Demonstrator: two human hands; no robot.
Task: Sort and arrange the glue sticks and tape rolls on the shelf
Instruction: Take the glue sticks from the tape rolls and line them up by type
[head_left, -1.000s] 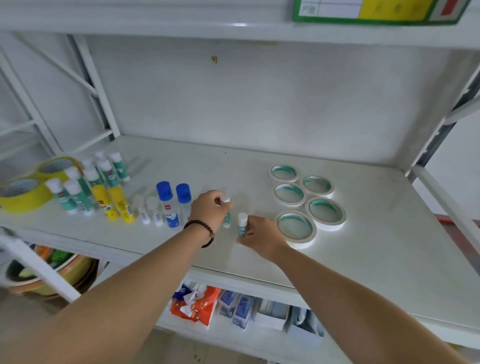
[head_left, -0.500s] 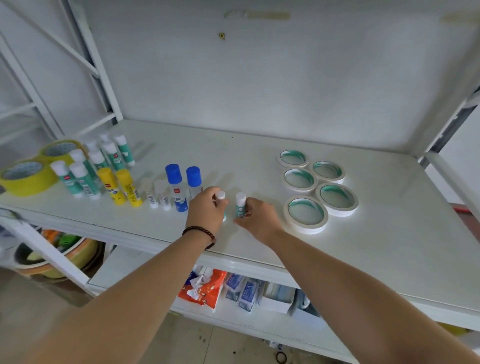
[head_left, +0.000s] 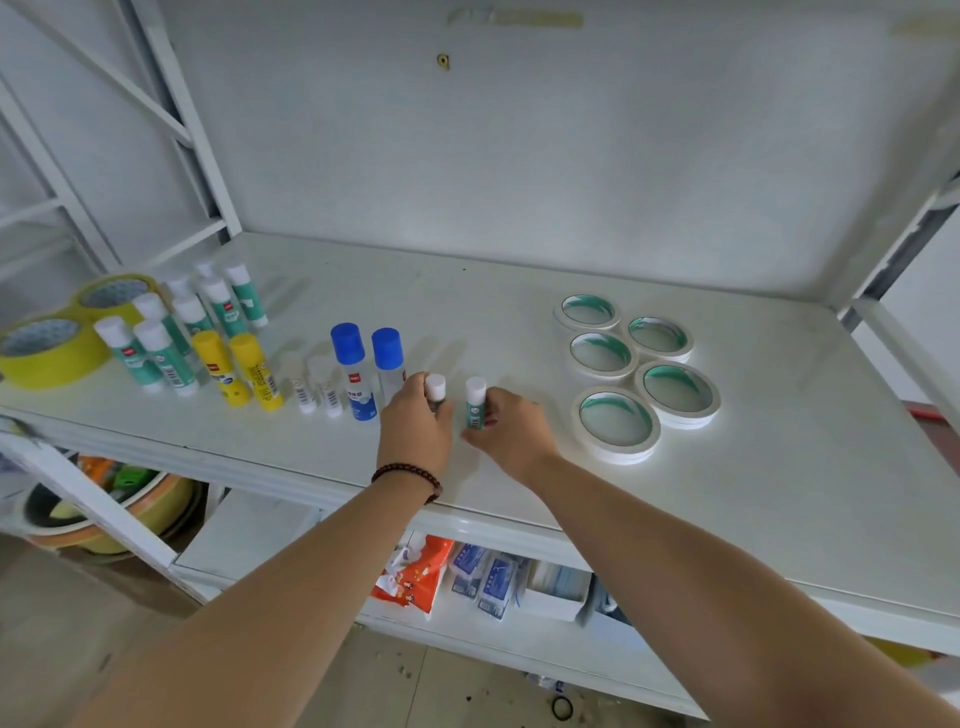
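Note:
On the white shelf (head_left: 779, 467), my left hand (head_left: 415, 426) grips a small teal glue stick (head_left: 435, 389) with a white cap, upright on the shelf. My right hand (head_left: 511, 428) holds a second small teal glue stick (head_left: 475, 402) upright beside it. To the left stand two blue-capped glue bottles (head_left: 356, 371), two tiny white sticks (head_left: 317, 387), two yellow glue sticks (head_left: 239, 374) and several taller teal glue sticks (head_left: 171, 338). Several white tape rolls (head_left: 618, 423) with teal cores lie flat at the right. Two yellow tape rolls (head_left: 47, 353) lie at the far left.
White shelf posts (head_left: 171, 119) rise at the back left and a frame at the right (head_left: 893, 249). The lower shelf holds packets (head_left: 415, 571) and small boxes (head_left: 556, 587). A bowl (head_left: 104, 514) sits lower left.
Both hands have slid the two small teal sticks closer together and a little toward the blue-capped bottles. The camera has tilted downward.

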